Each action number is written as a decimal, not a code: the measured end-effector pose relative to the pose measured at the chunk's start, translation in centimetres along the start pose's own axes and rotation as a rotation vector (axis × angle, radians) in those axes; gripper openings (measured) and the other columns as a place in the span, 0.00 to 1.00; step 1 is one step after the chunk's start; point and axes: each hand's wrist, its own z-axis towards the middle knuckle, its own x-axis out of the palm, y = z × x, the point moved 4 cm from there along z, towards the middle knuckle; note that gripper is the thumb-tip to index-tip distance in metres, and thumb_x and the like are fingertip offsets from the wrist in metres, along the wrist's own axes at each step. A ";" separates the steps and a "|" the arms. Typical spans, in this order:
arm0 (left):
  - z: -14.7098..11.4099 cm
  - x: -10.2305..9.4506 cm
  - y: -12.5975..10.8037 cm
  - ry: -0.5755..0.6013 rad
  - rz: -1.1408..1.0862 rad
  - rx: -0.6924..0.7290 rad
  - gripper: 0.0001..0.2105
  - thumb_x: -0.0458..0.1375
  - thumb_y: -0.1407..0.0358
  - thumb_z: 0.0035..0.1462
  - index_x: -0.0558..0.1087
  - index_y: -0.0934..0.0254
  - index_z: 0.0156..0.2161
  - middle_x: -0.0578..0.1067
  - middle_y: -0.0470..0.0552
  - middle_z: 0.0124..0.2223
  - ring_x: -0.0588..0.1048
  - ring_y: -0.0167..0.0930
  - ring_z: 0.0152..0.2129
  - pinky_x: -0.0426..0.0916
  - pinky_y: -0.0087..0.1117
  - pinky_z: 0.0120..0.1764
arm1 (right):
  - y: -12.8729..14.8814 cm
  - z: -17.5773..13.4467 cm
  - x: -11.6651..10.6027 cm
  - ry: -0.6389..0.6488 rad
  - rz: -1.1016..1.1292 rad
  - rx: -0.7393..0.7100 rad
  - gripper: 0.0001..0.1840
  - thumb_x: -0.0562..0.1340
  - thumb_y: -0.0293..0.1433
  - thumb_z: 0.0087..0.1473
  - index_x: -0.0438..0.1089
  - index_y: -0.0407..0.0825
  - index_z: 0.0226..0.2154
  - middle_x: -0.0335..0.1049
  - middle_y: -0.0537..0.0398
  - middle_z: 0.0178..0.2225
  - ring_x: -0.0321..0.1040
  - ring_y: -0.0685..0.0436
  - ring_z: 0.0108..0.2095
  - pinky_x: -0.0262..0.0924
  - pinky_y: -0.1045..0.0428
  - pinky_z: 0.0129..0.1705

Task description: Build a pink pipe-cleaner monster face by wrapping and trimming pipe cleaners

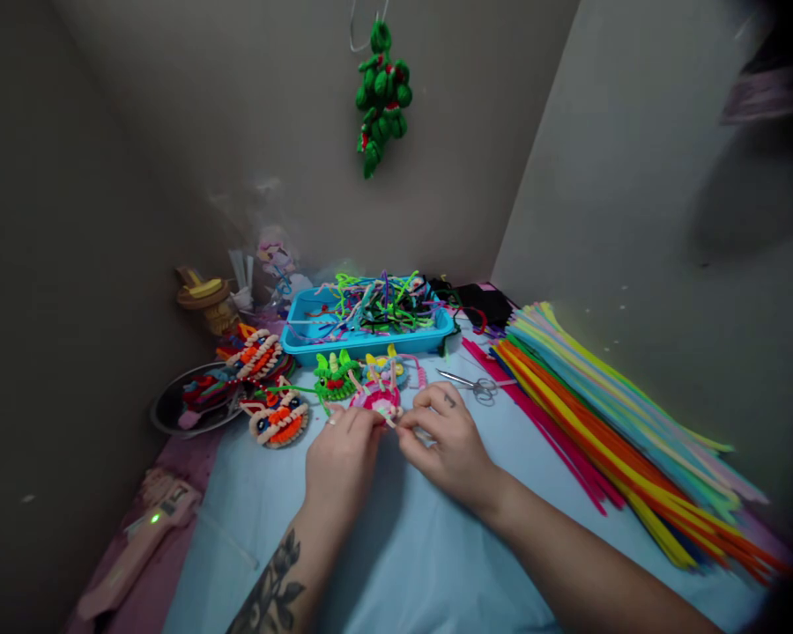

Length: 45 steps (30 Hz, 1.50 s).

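Note:
A pink and white pipe-cleaner figure (378, 396) with pale upright prongs is held up between my two hands. My left hand (344, 453) grips its lower left side, thumb and fingers pressed together. With thumb and forefinger, my right hand (446, 440) pinches a pale pipe-cleaner end at its lower right edge. Just behind it sit a green pipe-cleaner figure (336, 377) and a blue and yellow one (389, 365). Left of my left hand lies an orange and cream figure (281, 420). Scissors (472, 385) rest beyond my right hand.
A blue tray (304, 349) of tangled pipe-cleaner scraps stands at the back. Bundles of long pipe cleaners (608, 440) cover the right side. A dark bowl (165, 412) and a pink glue gun (145, 541) are on the left. Green ornaments (383, 92) hang on the wall.

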 end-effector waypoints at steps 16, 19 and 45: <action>-0.3 0.1 -0.5 -0.043 0.080 0.017 0.04 0.55 0.70 0.58 0.71 0.63 0.32 0.74 0.47 0.29 0.71 0.33 0.28 0.60 0.31 0.31 | -0.3 -0.3 1.0 0.061 0.067 0.103 0.07 0.59 0.21 0.47 0.68 0.48 0.23 0.61 0.56 0.27 0.59 0.45 0.34 0.56 0.49 0.40; -0.3 0.0 -0.3 -0.030 0.016 -0.014 0.04 0.54 0.70 0.58 0.70 0.62 0.33 0.75 0.47 0.30 0.72 0.32 0.29 0.61 0.30 0.33 | -0.4 -0.3 1.1 0.077 0.090 0.100 0.07 0.59 0.21 0.47 0.68 0.48 0.23 0.61 0.56 0.27 0.59 0.46 0.34 0.56 0.49 0.39; -0.4 0.8 -0.2 0.075 0.003 -0.028 0.02 0.58 0.70 0.56 0.69 0.63 0.32 0.74 0.47 0.31 0.72 0.33 0.30 0.63 0.31 0.33 | -1.5 -0.3 1.3 0.169 0.009 0.138 0.06 0.59 0.23 0.50 0.69 0.48 0.25 0.62 0.54 0.30 0.60 0.44 0.37 0.57 0.48 0.41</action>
